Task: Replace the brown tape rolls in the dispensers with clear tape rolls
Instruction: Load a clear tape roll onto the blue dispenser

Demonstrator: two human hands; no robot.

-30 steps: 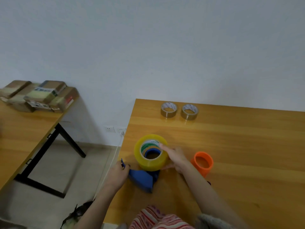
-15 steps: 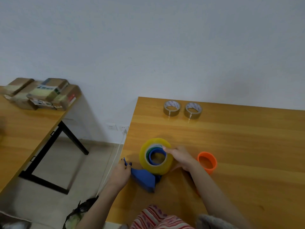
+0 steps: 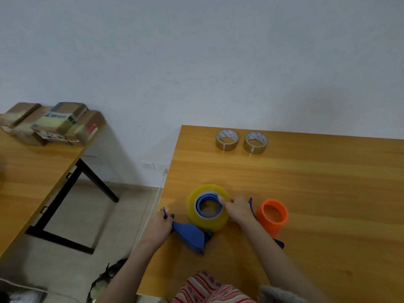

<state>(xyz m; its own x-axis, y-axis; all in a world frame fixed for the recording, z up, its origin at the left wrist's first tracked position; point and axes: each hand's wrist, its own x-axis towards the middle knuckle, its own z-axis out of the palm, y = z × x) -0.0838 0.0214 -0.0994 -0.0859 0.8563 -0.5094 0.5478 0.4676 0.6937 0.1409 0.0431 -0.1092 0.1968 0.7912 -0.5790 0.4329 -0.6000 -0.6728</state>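
Observation:
A blue tape dispenser (image 3: 190,235) lies on the wooden table (image 3: 306,193) near its front left corner. A large clear, yellowish tape roll (image 3: 207,221) sits around the dispenser's blue hub (image 3: 208,207). My left hand (image 3: 158,226) grips the dispenser's handle end at the table's left edge. My right hand (image 3: 237,209) holds the roll's right side, with fingertips on its top rim. An orange dispenser hub (image 3: 272,215) stands just right of my right hand. Two small brown tape rolls (image 3: 227,141) (image 3: 255,142) lie flat at the table's far edge.
A second wooden table (image 3: 28,178) on black legs stands to the left and carries several cardboard parcels (image 3: 56,123). Bare floor lies between the two tables. A white wall with sockets (image 3: 153,166) rises behind. A dark bag (image 3: 109,278) lies on the floor below my left arm.
The clear roll has dropped further over the blue hub, which now fills its centre. My right hand has shifted to the roll's right rim. My left hand stays on the handle.

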